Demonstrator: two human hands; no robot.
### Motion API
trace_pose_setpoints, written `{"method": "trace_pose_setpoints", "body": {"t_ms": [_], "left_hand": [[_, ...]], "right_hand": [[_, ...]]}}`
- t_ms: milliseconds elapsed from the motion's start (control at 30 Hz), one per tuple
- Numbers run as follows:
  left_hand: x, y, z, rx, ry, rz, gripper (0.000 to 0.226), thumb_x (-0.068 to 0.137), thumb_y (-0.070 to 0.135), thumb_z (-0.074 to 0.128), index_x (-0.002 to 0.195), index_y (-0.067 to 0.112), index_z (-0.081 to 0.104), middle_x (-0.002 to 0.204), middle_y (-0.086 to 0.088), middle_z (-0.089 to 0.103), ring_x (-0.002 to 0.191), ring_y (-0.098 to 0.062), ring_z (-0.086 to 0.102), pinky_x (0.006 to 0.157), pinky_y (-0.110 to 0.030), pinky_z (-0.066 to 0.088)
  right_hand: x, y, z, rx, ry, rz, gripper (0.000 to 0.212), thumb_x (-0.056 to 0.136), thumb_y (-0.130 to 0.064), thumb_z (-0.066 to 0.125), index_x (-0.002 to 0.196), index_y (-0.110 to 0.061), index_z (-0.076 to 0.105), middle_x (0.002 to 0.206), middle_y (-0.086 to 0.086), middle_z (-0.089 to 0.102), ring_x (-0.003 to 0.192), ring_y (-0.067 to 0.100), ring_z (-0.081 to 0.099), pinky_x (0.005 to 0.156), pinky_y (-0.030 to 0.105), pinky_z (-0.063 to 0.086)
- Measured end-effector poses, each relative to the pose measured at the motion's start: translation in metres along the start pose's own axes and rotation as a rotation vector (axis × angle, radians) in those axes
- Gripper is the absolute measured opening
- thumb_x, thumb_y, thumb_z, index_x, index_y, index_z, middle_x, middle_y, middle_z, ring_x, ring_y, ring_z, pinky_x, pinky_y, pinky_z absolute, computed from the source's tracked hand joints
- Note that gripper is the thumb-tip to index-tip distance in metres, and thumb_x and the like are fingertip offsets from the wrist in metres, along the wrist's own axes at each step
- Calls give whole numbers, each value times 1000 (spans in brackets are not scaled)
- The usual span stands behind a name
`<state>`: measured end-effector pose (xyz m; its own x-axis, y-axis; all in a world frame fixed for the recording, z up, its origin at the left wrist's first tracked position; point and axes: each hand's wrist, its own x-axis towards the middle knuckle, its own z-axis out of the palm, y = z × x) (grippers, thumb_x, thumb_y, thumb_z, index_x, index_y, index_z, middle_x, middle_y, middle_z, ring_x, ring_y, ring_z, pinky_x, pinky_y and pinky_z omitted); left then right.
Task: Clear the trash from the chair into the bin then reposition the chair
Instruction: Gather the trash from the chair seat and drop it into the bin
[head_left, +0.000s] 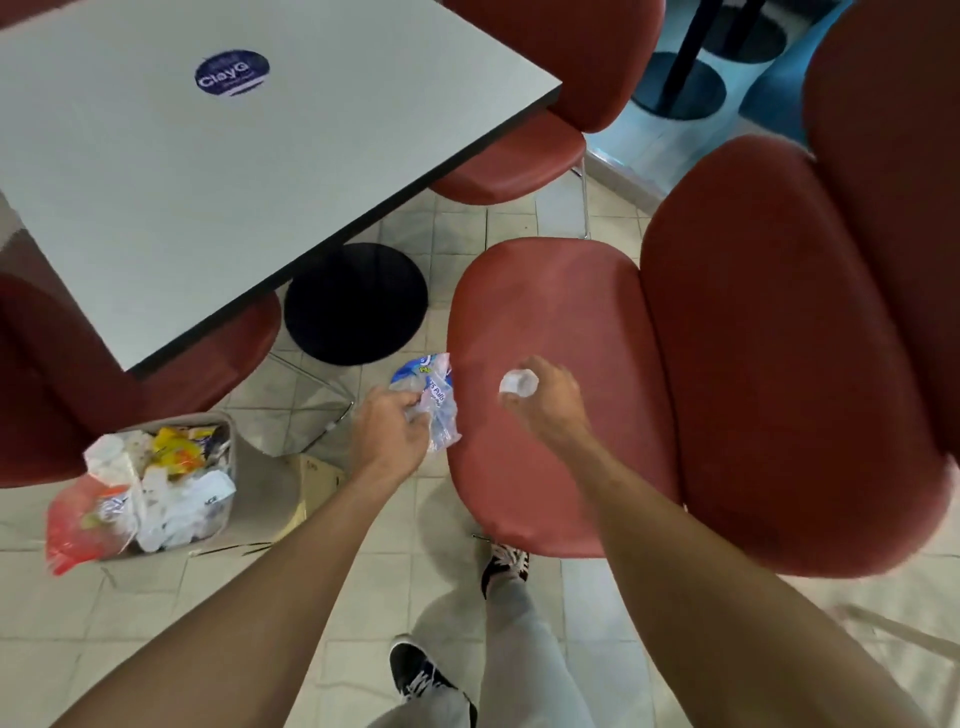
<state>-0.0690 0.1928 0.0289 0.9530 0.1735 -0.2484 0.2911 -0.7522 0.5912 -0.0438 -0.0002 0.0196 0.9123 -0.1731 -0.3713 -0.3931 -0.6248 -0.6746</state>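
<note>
**Clearing the seat: both hands loaded, bin not yet reached**

Standing close against the front edge of the red chair (550, 332), we are placing our feet (506, 564) just under its rim, which is putting both arms within easy reach of the seat.

We are holding one piece of trash in each hand. Our left hand (389, 436) is curling its fingers round a crumpled clear plastic wrapper (434, 395) with blue and pink print, and is carrying it off the seat's left edge, over the floor, on the side nearer the bin. Our right hand (545, 400) is pinching a small white paper wad (518, 383) between fingertips and thumb, above the seat's near half; whether the wad is touching the seat we cannot tell. We are judging that taking both items at once is sparing a second trip.

We are seeing no further loose trash on the visible part of the seat.

To the left, the bin (228, 467) is standing on the tiled floor, well apart from both hands, packed with white paper and yellow wrappers, with a red-tinted bag (83, 525) spilling over its near side. We are judging it nearly full, so dropped items may slide off.

Farther off, the grey table (218, 171) is standing on its black round base (356, 304). The chair is sitting angled away from it, so repositioning is remaining to be done.
</note>
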Motion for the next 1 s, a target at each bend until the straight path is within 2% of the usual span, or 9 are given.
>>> {"method": "trace_pose_setpoints", "body": {"t_ms": [100,167,233,333,500,800,900,1000], "left_hand": [[-22,-18,-20,-2,1,-19,23,86,17,64,107,10,71,110,-13,63,104,-31,58,88,-34,44],[-37,-26,-35,-15,10,-16,9,84,14,63,86,9,70,89,-11,64,87,-31,58,70,-30,40],[-47,-30,-48,0,22,-24,11,84,14,62,74,9,65,71,-8,59,71,-27,51,62,-28,33],[-49,-38,-63,20,36,-39,13,82,18,61,76,8,65,70,-11,61,70,-28,53,59,-31,38],[-43,-51,-80,-10,63,-51,14,81,24,60,81,11,67,76,-6,67,80,-31,62,69,-39,53],[-25,-81,-115,-38,103,-35,18,81,26,61,82,9,67,80,-8,68,81,-32,62,72,-39,52],[-16,-96,-131,-60,89,-46,17,84,30,62,86,15,69,87,-4,69,88,-31,63,75,-35,50],[-9,-113,-151,-40,80,-45,10,85,29,62,79,20,63,85,-7,65,92,-32,62,76,-34,48]], "right_hand": [[-28,-11,13,28,-22,-4,40,75,-30,75,112,-28,60,109,5,59,91,20,56,65,23,39],[-44,-21,20,27,-23,-15,41,75,-30,75,113,-27,60,111,5,59,92,20,56,60,20,37],[-54,-30,26,32,-30,-20,43,74,-30,76,114,-27,59,112,5,59,94,21,57,64,22,42],[-61,-44,34,40,-54,-41,45,75,-31,76,116,-26,58,115,4,57,98,21,57,73,29,47],[-61,-67,43,29,-76,-92,44,76,-32,74,115,-26,56,115,3,58,100,22,58,77,33,51],[-64,-112,68,-41,-133,-119,48,77,-35,73,120,-28,53,121,5,53,102,23,57,66,27,48],[-68,-127,84,-39,-148,-96,48,77,-33,74,120,-28,54,121,5,53,99,22,58,58,23,49],[-76,-146,103,-55,-135,-90,47,77,-32,75,120,-27,54,119,5,55,97,20,58,55,20,44]]}}
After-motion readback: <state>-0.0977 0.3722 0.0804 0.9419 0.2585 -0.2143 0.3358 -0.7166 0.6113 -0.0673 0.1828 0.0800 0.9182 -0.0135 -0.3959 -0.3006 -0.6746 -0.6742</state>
